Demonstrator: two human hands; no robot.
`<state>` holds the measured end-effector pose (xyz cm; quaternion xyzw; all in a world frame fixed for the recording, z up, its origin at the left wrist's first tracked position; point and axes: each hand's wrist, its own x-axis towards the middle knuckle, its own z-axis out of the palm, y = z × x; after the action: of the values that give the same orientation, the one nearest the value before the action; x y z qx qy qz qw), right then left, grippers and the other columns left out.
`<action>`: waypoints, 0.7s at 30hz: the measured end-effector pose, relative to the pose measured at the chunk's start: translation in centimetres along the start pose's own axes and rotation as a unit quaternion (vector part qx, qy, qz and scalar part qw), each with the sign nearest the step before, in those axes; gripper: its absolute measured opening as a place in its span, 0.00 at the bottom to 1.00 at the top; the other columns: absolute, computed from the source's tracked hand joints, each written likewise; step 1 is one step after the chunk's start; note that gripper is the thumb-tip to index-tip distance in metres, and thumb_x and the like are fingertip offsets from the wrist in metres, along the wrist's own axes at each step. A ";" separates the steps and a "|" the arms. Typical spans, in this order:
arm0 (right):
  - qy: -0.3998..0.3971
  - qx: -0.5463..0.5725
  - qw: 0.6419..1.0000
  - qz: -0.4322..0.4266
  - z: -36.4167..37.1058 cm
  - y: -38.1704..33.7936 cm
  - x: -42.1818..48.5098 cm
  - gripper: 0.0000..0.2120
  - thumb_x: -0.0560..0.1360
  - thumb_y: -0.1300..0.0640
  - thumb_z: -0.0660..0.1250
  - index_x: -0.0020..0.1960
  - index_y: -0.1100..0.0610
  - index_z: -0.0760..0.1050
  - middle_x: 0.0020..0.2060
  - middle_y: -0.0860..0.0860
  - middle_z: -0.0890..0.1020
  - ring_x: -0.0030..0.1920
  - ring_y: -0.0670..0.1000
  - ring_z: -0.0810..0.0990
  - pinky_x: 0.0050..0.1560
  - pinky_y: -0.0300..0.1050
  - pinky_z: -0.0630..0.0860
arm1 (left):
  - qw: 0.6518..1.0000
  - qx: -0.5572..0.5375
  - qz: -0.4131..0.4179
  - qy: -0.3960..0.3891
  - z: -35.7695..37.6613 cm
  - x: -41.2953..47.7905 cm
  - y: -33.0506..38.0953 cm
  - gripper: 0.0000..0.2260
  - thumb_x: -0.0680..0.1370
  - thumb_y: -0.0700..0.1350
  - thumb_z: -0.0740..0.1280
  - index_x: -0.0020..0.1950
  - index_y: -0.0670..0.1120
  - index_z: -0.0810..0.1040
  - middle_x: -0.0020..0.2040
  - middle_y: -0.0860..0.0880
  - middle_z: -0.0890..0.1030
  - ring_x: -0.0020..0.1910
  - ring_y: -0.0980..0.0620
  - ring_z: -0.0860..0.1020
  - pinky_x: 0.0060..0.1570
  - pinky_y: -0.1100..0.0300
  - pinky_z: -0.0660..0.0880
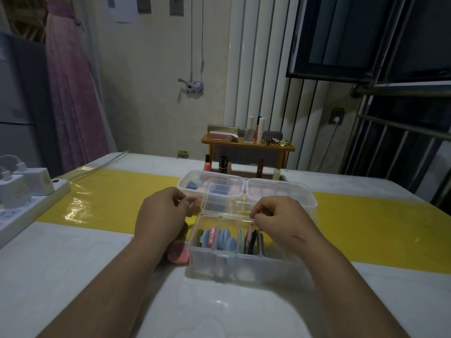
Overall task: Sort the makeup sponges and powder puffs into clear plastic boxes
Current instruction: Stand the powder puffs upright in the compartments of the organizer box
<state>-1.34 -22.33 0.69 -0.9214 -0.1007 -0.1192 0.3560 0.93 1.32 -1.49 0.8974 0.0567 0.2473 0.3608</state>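
A clear divided box [234,263] stands on the table in front of me. Blue, pink and black powder puffs [225,239] stand on edge in its compartments. Above its far rim a clear lid [220,198] is tilted up. My left hand [162,217] pinches at the lid's left edge, and my right hand [280,222] pinches its right front corner. A pink sponge [180,255] lies on the table beside the box, partly under my left wrist. Behind it stand two more clear boxes: the left box [189,185] holds blue and pink sponges, the right box [303,195] pink puffs.
A white power strip with chargers [26,191] sits at the table's left edge. A small wooden shelf [247,143] with cosmetics stands at the back, with lipsticks [223,164] beneath it. A yellow strip [109,198] crosses the table.
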 end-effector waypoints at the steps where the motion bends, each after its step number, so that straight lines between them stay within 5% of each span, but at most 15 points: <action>1: 0.001 0.003 1.000 0.000 0.0 0.0 0.0 0.09 0.71 0.57 0.66 0.37 0.45 0.80 0.35 0.43 0.82 0.38 0.45 0.80 0.41 0.45 0.80 | 1.000 -0.011 0.006 0.012 0.0 0.0 0.0 0.08 0.78 0.55 0.69 0.45 0.52 0.79 0.39 0.53 0.82 0.39 0.54 0.77 0.35 0.57 0.70; 9: 0.013 0.025 1.000 -0.006 -0.1 0.2 0.0 0.10 0.71 0.58 0.65 0.35 0.45 0.80 0.33 0.43 0.82 0.36 0.43 0.80 0.38 0.42 0.78 | 0.986 -0.120 0.081 0.082 0.2 -0.4 0.8 0.07 0.80 0.50 0.66 0.43 0.50 0.73 0.39 0.52 0.77 0.39 0.52 0.76 0.34 0.55 0.72; 13: 0.014 0.034 0.999 -0.011 0.0 0.1 0.0 0.11 0.71 0.58 0.65 0.36 0.45 0.80 0.33 0.43 0.81 0.37 0.43 0.79 0.37 0.39 0.74 | 0.978 -0.187 0.073 0.048 0.3 -0.5 1.0 0.06 0.75 0.39 0.68 0.43 0.50 0.80 0.41 0.54 0.81 0.44 0.53 0.79 0.39 0.58 0.73; 21: 0.025 0.067 0.997 -0.026 -0.2 -0.1 0.0 0.10 0.71 0.59 0.66 0.40 0.44 0.79 0.36 0.43 0.81 0.39 0.43 0.79 0.39 0.39 0.75 | 0.946 -0.305 0.093 -0.052 0.4 -1.4 2.2 0.11 0.75 0.36 0.71 0.45 0.53 0.84 0.41 0.57 0.83 0.41 0.56 0.79 0.42 0.59 0.77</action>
<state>-1.43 -22.35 0.89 -0.8894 -0.1236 -0.1442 0.4159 -0.31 -0.92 -0.81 0.7574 -0.1244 0.2385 0.5949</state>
